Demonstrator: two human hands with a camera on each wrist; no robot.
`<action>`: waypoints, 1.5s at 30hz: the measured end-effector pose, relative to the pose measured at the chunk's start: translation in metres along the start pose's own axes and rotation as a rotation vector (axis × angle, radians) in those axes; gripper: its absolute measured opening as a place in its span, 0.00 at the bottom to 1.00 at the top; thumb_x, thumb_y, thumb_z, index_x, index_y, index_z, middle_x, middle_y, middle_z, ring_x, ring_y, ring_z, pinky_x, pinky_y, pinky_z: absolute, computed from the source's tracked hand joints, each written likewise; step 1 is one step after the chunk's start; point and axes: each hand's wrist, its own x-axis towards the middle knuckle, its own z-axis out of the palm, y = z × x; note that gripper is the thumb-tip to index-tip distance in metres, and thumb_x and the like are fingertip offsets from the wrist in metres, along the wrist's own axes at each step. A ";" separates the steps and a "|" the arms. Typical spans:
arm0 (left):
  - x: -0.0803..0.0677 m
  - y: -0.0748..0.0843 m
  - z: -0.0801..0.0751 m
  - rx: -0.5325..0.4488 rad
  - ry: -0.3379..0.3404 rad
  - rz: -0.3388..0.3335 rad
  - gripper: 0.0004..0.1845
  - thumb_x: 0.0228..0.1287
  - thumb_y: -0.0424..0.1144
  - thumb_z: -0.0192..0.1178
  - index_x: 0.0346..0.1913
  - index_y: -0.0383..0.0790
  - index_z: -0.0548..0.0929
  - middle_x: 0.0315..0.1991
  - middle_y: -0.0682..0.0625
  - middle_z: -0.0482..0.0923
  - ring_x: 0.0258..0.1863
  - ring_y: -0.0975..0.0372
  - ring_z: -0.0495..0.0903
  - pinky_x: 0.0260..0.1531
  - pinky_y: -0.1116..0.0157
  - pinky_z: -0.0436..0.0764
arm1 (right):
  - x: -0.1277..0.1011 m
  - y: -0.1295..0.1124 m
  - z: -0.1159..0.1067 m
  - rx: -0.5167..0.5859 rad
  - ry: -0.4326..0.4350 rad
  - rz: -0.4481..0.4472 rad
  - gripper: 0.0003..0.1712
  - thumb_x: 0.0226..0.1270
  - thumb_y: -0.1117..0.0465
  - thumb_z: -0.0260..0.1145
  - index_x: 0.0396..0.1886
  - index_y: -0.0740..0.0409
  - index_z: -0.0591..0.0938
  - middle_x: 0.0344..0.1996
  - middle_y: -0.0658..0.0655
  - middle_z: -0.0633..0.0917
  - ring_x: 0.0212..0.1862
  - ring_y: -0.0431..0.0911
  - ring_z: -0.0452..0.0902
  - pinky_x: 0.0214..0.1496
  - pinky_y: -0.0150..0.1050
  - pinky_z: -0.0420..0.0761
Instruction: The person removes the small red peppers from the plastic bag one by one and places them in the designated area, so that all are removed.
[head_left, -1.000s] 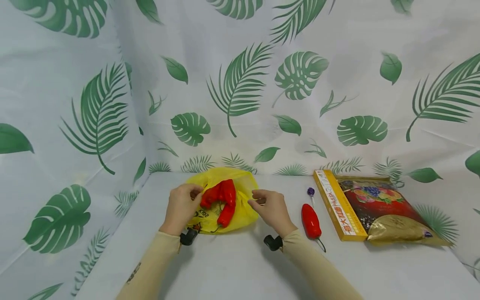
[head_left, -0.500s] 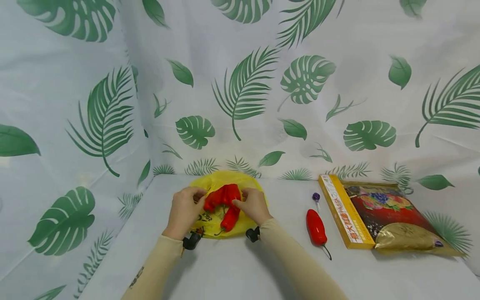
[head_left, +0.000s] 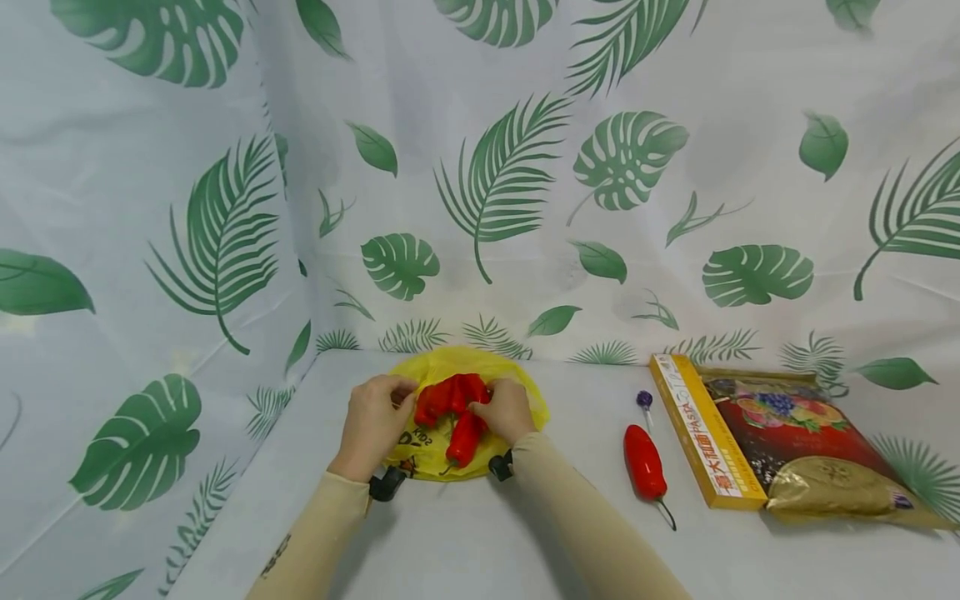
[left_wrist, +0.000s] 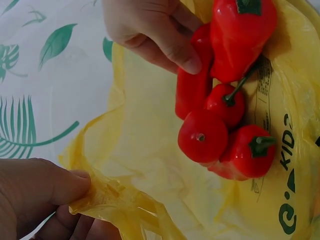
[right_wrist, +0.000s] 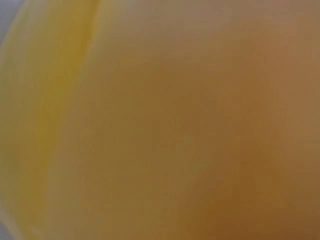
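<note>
Viewed from afar, head and left wrist cameras; the right wrist view is blurred.

- Bag (head_left: 431, 365): yellow, thin, spread on the tabletop (head_left: 442, 542) at my 12 o'clock.
- Left hand (head_left: 375, 417): at the bag's 9 o'clock, fingers pinching its gathered edge.
- Right hand (head_left: 513, 412): at the bag's 3 o'clock, fingers grasping one held pepper (left_wrist: 192, 95).
- Other peppers (left_wrist: 202, 136): red, bunched against it; whether inside the bag or on top, I cannot tell.
- Loose pepper (head_left: 645, 462): between the bag's 3 and 4 o'clock; lollipop (head_left: 644, 400) at its 12, box (head_left: 705, 429) at its 2.

Handling notes, my judgement: hold the edge lightly but taut, since thin film may tear. Grip the pepper by its body, sparing the stem; the glossy skin looks slippery. Shift it slowly, lest its neighbours roll or stems snag the film.
</note>
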 end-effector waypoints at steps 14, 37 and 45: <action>-0.001 0.003 0.001 -0.024 -0.015 0.006 0.07 0.65 0.30 0.69 0.44 0.39 0.92 0.36 0.46 0.90 0.34 0.58 0.87 0.38 0.60 0.89 | -0.021 -0.004 -0.022 0.006 0.021 -0.053 0.20 0.66 0.62 0.73 0.55 0.67 0.87 0.39 0.61 0.90 0.31 0.45 0.81 0.32 0.33 0.86; -0.002 0.014 0.004 -0.038 -0.030 -0.004 0.07 0.66 0.31 0.69 0.45 0.37 0.91 0.37 0.44 0.90 0.35 0.55 0.87 0.37 0.58 0.89 | -0.101 0.026 -0.101 0.070 0.012 -0.028 0.26 0.66 0.62 0.75 0.63 0.61 0.84 0.50 0.59 0.91 0.45 0.49 0.89 0.43 0.43 0.92; -0.005 0.015 0.007 -0.030 -0.037 -0.022 0.07 0.67 0.32 0.68 0.45 0.37 0.91 0.38 0.44 0.90 0.36 0.55 0.87 0.37 0.58 0.89 | -0.128 0.052 -0.120 0.019 0.072 -0.015 0.27 0.65 0.60 0.76 0.63 0.59 0.85 0.50 0.58 0.91 0.46 0.48 0.89 0.40 0.41 0.91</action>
